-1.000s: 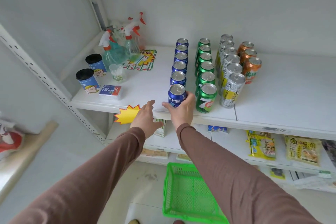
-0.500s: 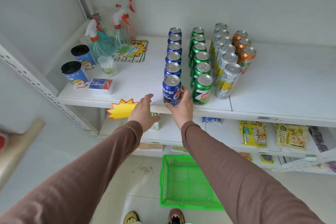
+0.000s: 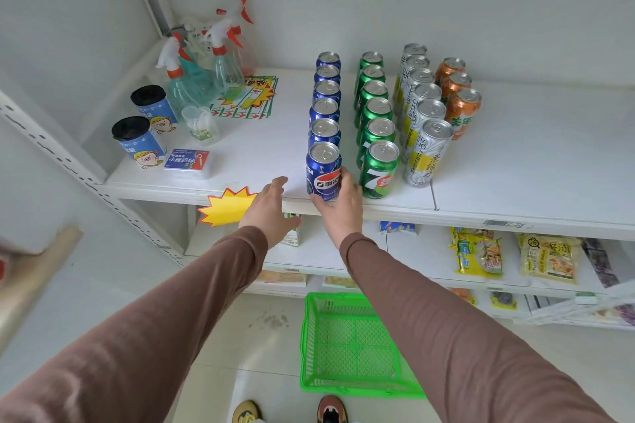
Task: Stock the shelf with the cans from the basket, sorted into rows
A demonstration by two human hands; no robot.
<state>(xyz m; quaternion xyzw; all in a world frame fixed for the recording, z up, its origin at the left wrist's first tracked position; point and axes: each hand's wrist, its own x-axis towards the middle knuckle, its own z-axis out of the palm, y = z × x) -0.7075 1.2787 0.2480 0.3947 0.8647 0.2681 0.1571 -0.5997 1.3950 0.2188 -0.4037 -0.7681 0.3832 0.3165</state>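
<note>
1. The front blue can (image 3: 323, 171) stood upright at the shelf's (image 3: 515, 161) front edge, heading the blue row (image 3: 326, 96).
2. The right hand (image 3: 340, 206) curled its grip round that can's lower right side; how firmly, the view did not quite show.
3. The left hand (image 3: 269, 208) hovered just left of the can, fingers spread and holding nothing.
4. Right of the can ran the green row (image 3: 374, 113), then the silver row (image 3: 421, 106), then three orange cans (image 3: 458, 93).
5. Below the can, on the floor, sat the green basket (image 3: 354, 343), with no cans in it.
</note>
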